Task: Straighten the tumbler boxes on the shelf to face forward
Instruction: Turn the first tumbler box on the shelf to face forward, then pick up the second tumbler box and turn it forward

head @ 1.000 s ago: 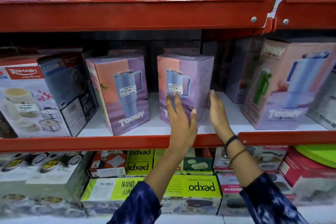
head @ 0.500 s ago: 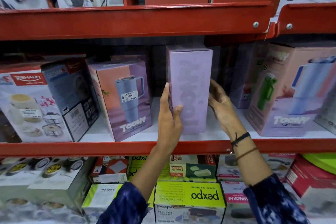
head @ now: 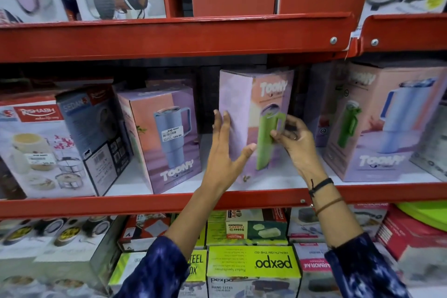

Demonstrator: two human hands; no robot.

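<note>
A lilac Toony tumbler box [head: 256, 104] stands on the middle shelf [head: 150, 203], turned so its corner faces me; its plain side is at left and a face with a green tumbler at right. My left hand [head: 223, 150] lies against the plain side with the thumb on the corner. My right hand [head: 294, 140] pinches the green-tumbler face. Left of it stands a second Toony box [head: 167, 138] with a blue tumbler, angled slightly. A larger Toony box [head: 387, 123] stands at the right.
Cookware boxes [head: 46, 147] crowd the left of the same shelf. A red beam [head: 169, 38] of the upper shelf hangs just above the boxes. Green Pexpo lunch box cartons [head: 254, 266] fill the shelf below.
The middle box has been turned between my hands: a second ago its blue-tumbler face showed, then a plain side, now a corner with the green-tumbler face. My view has moved closer.
</note>
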